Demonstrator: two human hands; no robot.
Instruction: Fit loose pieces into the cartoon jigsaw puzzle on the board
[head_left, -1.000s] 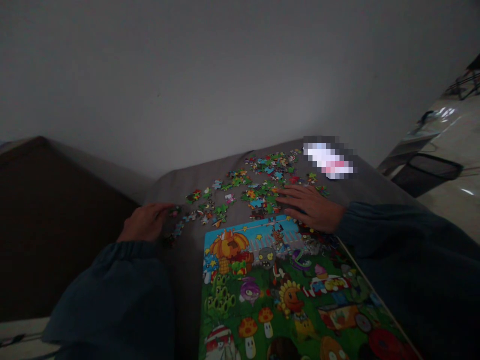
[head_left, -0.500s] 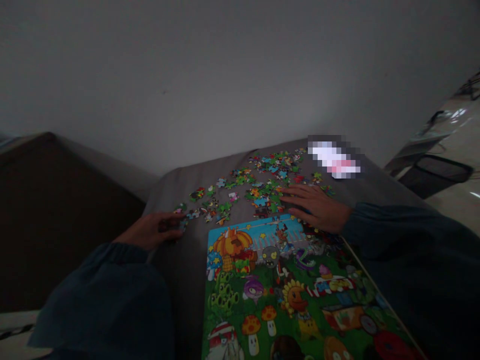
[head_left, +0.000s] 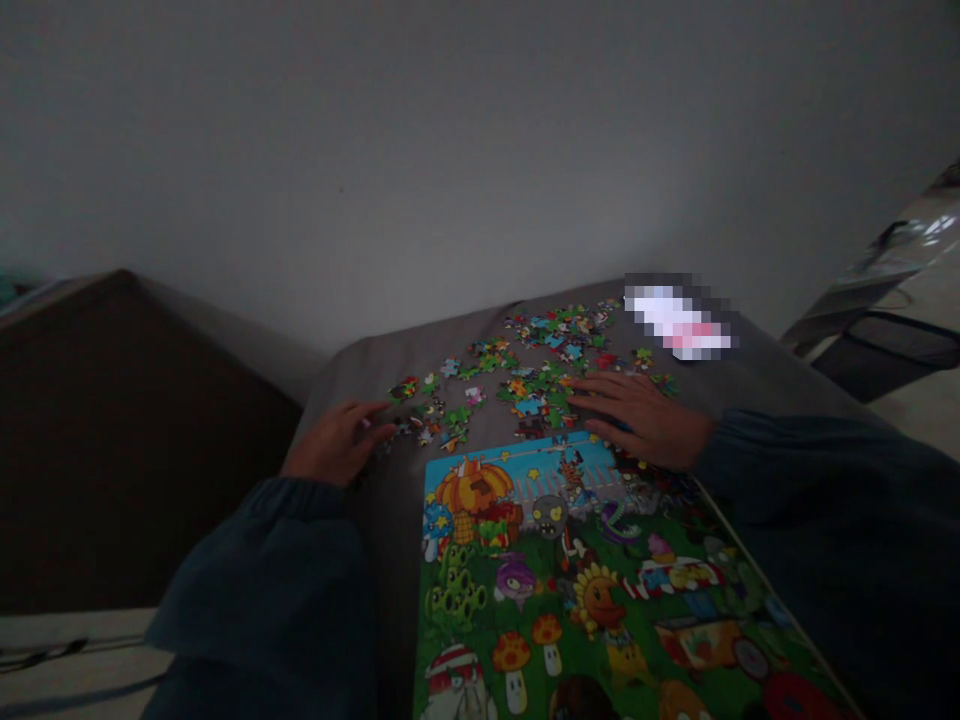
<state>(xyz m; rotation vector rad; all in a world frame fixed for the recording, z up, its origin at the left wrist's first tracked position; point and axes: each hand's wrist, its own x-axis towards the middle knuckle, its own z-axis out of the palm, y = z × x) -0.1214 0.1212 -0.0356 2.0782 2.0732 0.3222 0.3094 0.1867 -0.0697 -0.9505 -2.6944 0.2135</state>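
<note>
My left hand point(head_left: 337, 440) is at the left end of a scatter of loose jigsaw pieces point(head_left: 450, 415) on a grey cloth-covered surface point(head_left: 390, 345). Its thumb and forefinger are stretched out with a gap between them, beside the pieces. My right hand point(head_left: 645, 415) lies with fingers extended over the right side of the near pieces point(head_left: 530, 405), its thumb by the top edge of a picture board point(head_left: 525, 560). Cartoon plants, mushrooms and a grey-headed figure cover the board in front of me. Whatever lies under the right palm is hidden.
A bright, pixelated object point(head_left: 679, 320) lies at the surface's back right. Behind stands a pale wall point(head_left: 450, 150). A dark brown panel point(head_left: 135, 440) rises on the left, and a dark-framed chair point(head_left: 885, 345) stands at right.
My left hand has moved up and inward, its fingers now further forward by the pieces. My right hand stays in place on the pieces. The view has shifted slightly.
</note>
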